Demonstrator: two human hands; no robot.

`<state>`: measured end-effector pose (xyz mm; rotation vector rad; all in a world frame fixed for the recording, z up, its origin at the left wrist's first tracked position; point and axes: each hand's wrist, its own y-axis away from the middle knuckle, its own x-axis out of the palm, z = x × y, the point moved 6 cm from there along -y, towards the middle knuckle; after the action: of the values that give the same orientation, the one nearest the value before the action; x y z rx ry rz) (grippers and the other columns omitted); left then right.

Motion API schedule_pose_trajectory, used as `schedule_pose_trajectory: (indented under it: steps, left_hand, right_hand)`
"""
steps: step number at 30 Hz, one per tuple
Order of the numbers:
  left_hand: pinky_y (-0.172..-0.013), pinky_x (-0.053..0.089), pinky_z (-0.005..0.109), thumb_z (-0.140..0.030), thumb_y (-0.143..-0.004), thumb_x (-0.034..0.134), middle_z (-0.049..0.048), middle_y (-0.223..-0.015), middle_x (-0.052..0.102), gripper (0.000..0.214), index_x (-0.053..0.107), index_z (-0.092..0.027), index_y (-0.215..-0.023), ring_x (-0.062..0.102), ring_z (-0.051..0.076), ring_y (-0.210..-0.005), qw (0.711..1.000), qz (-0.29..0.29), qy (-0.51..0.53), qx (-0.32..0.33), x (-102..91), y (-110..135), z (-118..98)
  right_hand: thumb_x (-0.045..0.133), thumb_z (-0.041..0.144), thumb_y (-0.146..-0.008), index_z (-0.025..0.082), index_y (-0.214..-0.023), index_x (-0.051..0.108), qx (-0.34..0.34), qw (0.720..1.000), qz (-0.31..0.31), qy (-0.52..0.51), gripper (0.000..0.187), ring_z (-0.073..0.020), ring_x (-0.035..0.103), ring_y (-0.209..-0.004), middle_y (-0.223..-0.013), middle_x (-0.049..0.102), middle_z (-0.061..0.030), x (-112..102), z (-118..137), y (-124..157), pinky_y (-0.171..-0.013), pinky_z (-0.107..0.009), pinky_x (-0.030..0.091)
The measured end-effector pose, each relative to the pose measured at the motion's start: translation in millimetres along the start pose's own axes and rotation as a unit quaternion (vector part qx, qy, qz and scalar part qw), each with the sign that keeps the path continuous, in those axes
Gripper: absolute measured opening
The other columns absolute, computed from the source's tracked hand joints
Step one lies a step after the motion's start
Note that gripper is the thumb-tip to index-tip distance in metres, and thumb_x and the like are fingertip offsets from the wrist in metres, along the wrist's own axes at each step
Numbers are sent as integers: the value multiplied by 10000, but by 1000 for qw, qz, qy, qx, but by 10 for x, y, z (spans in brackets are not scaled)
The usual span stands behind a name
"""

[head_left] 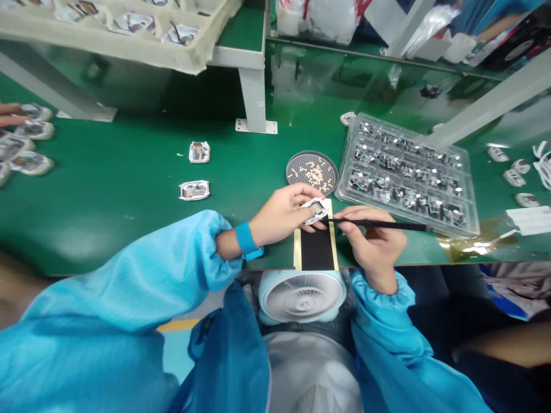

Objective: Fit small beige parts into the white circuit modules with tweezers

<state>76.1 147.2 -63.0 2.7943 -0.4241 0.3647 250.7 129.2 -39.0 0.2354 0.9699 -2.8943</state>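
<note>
Between the thumb and fingers of my left hand (284,213) is a small white device housing (315,211), tilted toward me. My right hand (373,238) grips a thin black stick-like tool (383,224), probably tweezers, whose tip points left and reaches the housing's edge. Whether the tip touches it I cannot tell. Below both hands lies a black mat strip (316,252) with yellow edges. Just beyond my left hand sits a round dark dish (293,166) of small beige pieces. Two similar housings, one nearer (194,190) and one farther (199,152), rest on the bench to the left.
A clear compartment tray (469,221) of small electronic assemblies lies to the right. At upper left, a raised shelf holds a cloth-lined tray (189,60); its metal leg (253,97) meets the bench. Another person's hand (11,115) is by housings at far left. A fan (303,298) sits below the edge.
</note>
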Motion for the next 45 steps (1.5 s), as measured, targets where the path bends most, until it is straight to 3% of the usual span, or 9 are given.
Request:
schedule_pose_trajectory:
  steps: [3,8,14,21,28,31,36,41,45]
  left_hand:
    - [-589,604,225,-184,-882,675,67,-892,755,283,564,-160,-1142,778,199,-756,1000,4,-24,13,18,11,21]
    - [-512,500,165,-201,-917,648,68,-909,764,415,575,-153,-1323,752,152,-688,996,8,-74,49,19,30,-23]
    - [-582,537,194,-189,-930,633,84,-940,773,379,625,-113,-1301,747,146,-693,995,-4,-91,51,19,24,-33]
    - [-454,448,163,-218,-936,642,135,-1018,775,423,609,-98,-1340,760,168,-700,995,1,-77,59,15,24,-47]
    - [-413,443,185,-231,-867,715,226,-1190,736,551,577,-72,-1376,776,219,-696,999,32,15,-5,2,-7,-14]
    - [-419,451,184,-246,-844,751,239,-1242,716,586,580,-82,-1379,779,223,-696,999,32,33,-17,-9,-12,-2]
    - [-422,457,173,-264,-860,750,230,-1209,725,578,579,-74,-1379,780,219,-703,999,32,1,15,15,1,-14]
    - [-448,514,180,-298,-880,743,201,-1198,733,544,586,-95,-1360,782,214,-743,998,18,-18,53,23,18,-24]
    - [-480,554,193,-367,-863,768,178,-1152,747,546,584,-114,-1310,781,212,-747,998,13,-15,55,15,9,-28]
  right_hand:
    - [787,155,-866,255,-981,744,9,1000,14,6,159,-234,748,-884,-937,770,-35,30,16,-2,-804,-418,626]
    - [799,225,-869,257,-949,738,17,999,-4,39,106,-236,744,-861,-913,766,-42,19,7,2,-767,-417,636]
    - [798,193,-867,257,-955,748,25,999,11,36,120,-231,744,-891,-933,771,-39,26,8,-11,-797,-403,628]
    - [775,208,-889,233,-936,748,66,998,5,6,60,-231,754,-901,-942,781,-50,16,-13,5,-774,-389,642]
    - [770,215,-895,219,-907,704,96,990,58,-80,67,-203,747,-783,-910,776,-54,-12,-29,56,-678,-355,653]
    - [766,247,-903,232,-909,688,73,994,5,-76,80,-198,739,-737,-889,770,-49,-81,-8,63,-624,-347,646]
    - [772,204,-888,241,-951,711,48,998,-45,-20,95,-224,756,-845,-971,778,-60,-72,-17,39,-725,-394,659]
    - [769,168,-883,234,-959,733,33,999,12,-40,107,-231,757,-895,-961,782,-57,4,17,20,-751,-390,641]
    - [722,277,-936,222,-953,715,42,997,34,-62,58,-229,752,-848,-898,772,-63,-28,4,56,-713,-381,628]
